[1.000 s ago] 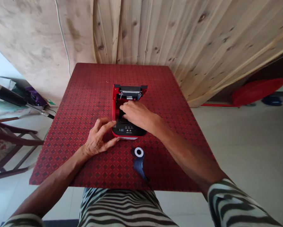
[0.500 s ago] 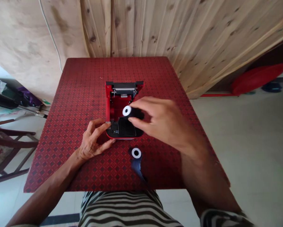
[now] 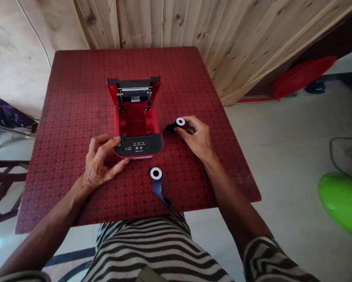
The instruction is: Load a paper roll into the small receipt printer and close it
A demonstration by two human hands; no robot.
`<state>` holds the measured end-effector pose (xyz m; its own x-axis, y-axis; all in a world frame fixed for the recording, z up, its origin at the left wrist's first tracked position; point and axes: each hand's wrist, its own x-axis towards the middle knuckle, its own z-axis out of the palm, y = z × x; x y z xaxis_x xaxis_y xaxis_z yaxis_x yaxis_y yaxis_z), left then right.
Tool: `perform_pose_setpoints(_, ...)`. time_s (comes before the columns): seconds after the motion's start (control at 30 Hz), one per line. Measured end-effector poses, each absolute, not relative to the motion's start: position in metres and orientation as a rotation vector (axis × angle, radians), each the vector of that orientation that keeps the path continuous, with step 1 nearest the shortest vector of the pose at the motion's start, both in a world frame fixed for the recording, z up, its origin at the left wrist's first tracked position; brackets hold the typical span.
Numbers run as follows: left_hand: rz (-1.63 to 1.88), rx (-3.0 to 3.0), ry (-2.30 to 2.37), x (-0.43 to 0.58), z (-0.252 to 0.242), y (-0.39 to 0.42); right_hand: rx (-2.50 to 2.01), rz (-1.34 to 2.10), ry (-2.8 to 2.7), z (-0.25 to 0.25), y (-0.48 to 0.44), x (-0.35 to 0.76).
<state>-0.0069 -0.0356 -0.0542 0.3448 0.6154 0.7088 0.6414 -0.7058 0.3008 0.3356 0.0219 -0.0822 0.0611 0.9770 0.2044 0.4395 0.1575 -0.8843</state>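
Roll (image 3: pixel 177 122) in right fingers (image 3: pixel 184 134) now between printer (image 3: pixel 146 143) and table edge (image 3: pixel 230 130)

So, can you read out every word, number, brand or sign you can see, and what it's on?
None can be read for certain.
Control panel of the red-and-black device: small white markings, too small to read.
Pale strip on its front: no text can be made out.

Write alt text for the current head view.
The right hand holds a dark ribbon roll beside an open red printer, whose near left corner the left hand touches. A second ribbon roll sits in front, on the red patterned table.
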Motion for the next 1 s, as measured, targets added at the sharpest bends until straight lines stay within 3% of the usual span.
perform_pose_setpoints(0.13,-1.297,-2.553,-1.198,-0.008,-0.054,-0.036,-1.429,0.74,-1.561,-0.071,0.009,0.342)
perform_pose_setpoints(0.3,-1.302,-2.56,-1.212,-0.008,-0.056,-0.036,-1.583,0.471,-1.534,-0.034,-0.052,0.347)
perform_pose_setpoints(0.47,-1.292,-2.563,-1.221,-0.007,-0.055,-0.036,-1.29,0.992,-1.944,-0.027,-0.094,0.318)
perform_pose_setpoints(0.7,-1.294,-2.572,-1.23,-0.005,-0.053,-0.039,-1.112,1.029,-2.021,-0.051,-0.088,0.287)
perform_pose_setpoints(0.83,-1.31,-2.593,-1.254,-0.005,-0.055,-0.042,-1.03,1.071,-2.134,0.003,-0.086,0.297)
perform_pose_setpoints(1.0,-1.33,-2.611,-1.254,-0.004,-0.053,-0.043,-1.019,0.526,-2.374,0.074,-0.047,0.285)
